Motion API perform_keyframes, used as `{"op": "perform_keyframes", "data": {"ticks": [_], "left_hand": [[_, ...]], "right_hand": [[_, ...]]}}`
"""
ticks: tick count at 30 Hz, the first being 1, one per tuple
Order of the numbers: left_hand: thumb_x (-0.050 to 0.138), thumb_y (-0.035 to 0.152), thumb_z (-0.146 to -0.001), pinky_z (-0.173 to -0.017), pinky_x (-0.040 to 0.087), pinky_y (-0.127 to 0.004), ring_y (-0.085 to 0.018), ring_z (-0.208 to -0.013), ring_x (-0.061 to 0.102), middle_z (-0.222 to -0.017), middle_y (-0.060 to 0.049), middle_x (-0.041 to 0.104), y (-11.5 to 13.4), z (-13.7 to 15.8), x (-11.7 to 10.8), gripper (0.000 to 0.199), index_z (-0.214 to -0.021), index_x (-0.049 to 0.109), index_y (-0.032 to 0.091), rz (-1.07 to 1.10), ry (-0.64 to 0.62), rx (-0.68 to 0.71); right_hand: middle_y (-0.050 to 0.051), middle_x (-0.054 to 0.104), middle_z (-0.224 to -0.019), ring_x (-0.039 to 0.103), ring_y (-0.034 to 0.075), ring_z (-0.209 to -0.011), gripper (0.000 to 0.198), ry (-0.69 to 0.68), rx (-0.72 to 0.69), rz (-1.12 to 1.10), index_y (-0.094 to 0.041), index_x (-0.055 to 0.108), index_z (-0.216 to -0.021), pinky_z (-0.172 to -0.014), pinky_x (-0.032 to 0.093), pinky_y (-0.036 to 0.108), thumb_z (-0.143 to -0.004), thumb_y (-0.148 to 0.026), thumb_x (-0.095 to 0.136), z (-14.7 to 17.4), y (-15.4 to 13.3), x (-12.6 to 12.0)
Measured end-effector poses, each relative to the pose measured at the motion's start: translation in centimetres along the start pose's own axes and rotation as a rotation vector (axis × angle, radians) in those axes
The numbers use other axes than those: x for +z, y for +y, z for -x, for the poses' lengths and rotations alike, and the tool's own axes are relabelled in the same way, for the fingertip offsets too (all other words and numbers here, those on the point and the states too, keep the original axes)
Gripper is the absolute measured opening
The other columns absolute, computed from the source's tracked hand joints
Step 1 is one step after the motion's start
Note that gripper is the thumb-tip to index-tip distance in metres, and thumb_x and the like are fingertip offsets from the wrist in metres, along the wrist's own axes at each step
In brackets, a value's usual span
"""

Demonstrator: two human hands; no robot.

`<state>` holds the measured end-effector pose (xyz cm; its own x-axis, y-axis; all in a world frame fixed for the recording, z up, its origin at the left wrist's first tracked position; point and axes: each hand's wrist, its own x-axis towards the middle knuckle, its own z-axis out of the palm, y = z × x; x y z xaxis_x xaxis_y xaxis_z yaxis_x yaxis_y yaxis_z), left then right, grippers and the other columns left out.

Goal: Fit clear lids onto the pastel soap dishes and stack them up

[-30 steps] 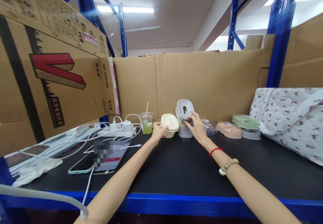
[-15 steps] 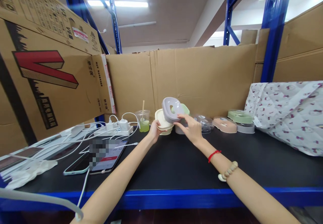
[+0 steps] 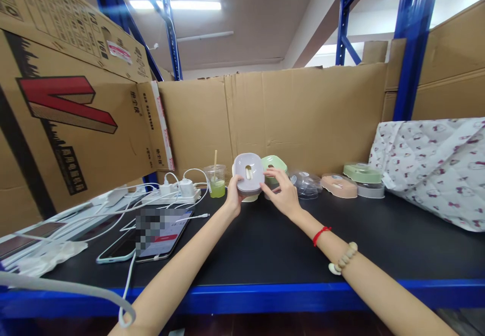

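The lilac container point(image 3: 248, 173) looks smooth matt plastic, the shelf top point(image 3: 265, 245) matt black, the wall point(image 3: 303, 113) plain cardboard.

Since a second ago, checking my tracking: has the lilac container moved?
Yes. The lilac container went left, off the stack, toward the green drink cup; the left hand now grips it, above the cream container.
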<state>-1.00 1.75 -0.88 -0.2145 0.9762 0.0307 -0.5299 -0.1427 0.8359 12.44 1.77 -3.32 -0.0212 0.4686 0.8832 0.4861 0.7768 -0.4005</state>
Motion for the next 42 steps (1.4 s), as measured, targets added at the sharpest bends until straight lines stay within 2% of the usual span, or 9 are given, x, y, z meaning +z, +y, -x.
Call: {"op": "perform_keyframes", "data": {"ticks": [2,5,9,12,16,18,25,36,42], "left_hand": [[0.051,0.022,-0.058,-0.048,0.035,-0.019,-0.01,-0.052,0.049,-0.06,0.002,0.053,0.0,-0.2,-0.1,0.011,-0.067,0.051,0.015,0.003,0.018,0.018],[0.052,0.02,-0.052,-0.048,0.032,-0.018,-0.009,-0.052,0.045,-0.058,0.003,0.052,-0.4,-0.2,-0.3,0.013,-0.064,0.053,0.015,-0.09,-0.068,0.076],[0.053,0.017,-0.052,-0.046,0.029,-0.018,-0.009,-0.05,0.04,-0.052,0.004,0.047,-1.0,0.0,-0.4,0.008,-0.06,0.054,0.015,-0.245,-0.21,0.048],[0.051,0.012,-0.053,-0.049,0.031,-0.019,-0.011,-0.053,0.041,-0.052,0.003,0.046,-1.1,0.0,-0.5,0.004,-0.055,0.053,0.016,-0.299,-0.215,0.038],[0.06,0.018,-0.061,-0.058,0.037,-0.022,-0.015,-0.066,0.05,-0.061,0.001,0.054,-1.0,0.1,-0.5,0.003,-0.064,0.06,0.017,-0.319,-0.261,0.131],[0.067,0.028,-0.063,-0.064,0.04,-0.023,-0.017,-0.072,0.054,-0.067,-0.001,0.058,-1.0,0.2,-0.4,0.016,-0.074,0.064,0.016,-0.316,-0.306,0.138],[0.073,0.033,-0.059,-0.068,0.044,-0.024,-0.017,-0.074,0.06,-0.082,-0.004,0.068,-0.9,0.2,-0.5,0.031,-0.084,0.069,0.016,-0.297,-0.357,0.088],[0.075,0.026,-0.055,-0.059,0.042,-0.023,-0.014,-0.059,0.057,-0.066,-0.002,0.066,-1.1,0.2,-0.5,0.024,-0.075,0.069,0.013,-0.335,-0.369,0.03],[0.075,0.028,-0.06,-0.068,0.043,-0.026,-0.017,-0.067,0.059,-0.071,-0.006,0.067,-1.2,0.4,-0.4,0.019,-0.07,0.069,0.013,-0.346,-0.319,0.007]], "right_hand": [[0.009,0.058,-0.119,0.063,0.02,-0.092,0.043,0.057,0.158,-0.103,-0.021,0.059,-0.109,-0.055,0.053,0.026,-0.075,-0.047,0.057,-0.1,0.1,0.4],[0.01,0.061,-0.113,0.062,0.021,-0.092,0.059,0.113,0.342,-0.264,-0.019,0.051,-0.119,-0.071,0.053,0.034,-0.071,-0.052,0.058,-0.2,0.7,1.0],[0.009,0.066,-0.1,0.061,0.022,-0.093,0.051,0.211,0.412,-0.372,-0.017,0.058,-0.102,-0.086,0.048,0.038,-0.068,-0.055,0.058,-0.4,1.0,1.3],[0.009,0.067,-0.095,0.062,0.021,-0.083,0.051,0.249,0.439,-0.443,-0.016,0.059,-0.096,-0.075,0.051,0.034,-0.062,-0.054,0.062,-0.7,0.8,1.2],[0.007,0.068,-0.091,0.061,0.017,-0.067,0.048,0.226,0.457,-0.455,-0.018,0.059,-0.093,-0.057,0.05,0.028,-0.059,-0.052,0.065,-0.9,0.5,0.9],[0.007,0.068,-0.089,0.06,0.016,-0.062,0.048,0.218,0.462,-0.45,-0.018,0.059,-0.091,-0.054,0.049,0.027,-0.059,-0.052,0.065,-1.0,0.4,0.7],[0.005,0.068,-0.09,0.063,0.017,-0.069,0.046,0.191,0.464,-0.494,-0.019,0.058,-0.094,-0.06,0.05,0.028,-0.061,-0.052,0.063,-1.0,0.5,0.3],[0.009,0.07,-0.085,0.066,0.02,-0.073,0.049,0.189,0.45,-0.481,-0.015,0.063,-0.092,-0.066,0.053,0.031,-0.06,-0.052,0.065,-1.2,1.1,0.3],[0.004,0.071,-0.08,0.065,0.019,-0.068,0.036,0.103,0.366,-0.272,-0.021,0.067,-0.09,-0.063,0.051,0.03,-0.068,-0.049,0.061,-0.9,1.0,0.2]]}}
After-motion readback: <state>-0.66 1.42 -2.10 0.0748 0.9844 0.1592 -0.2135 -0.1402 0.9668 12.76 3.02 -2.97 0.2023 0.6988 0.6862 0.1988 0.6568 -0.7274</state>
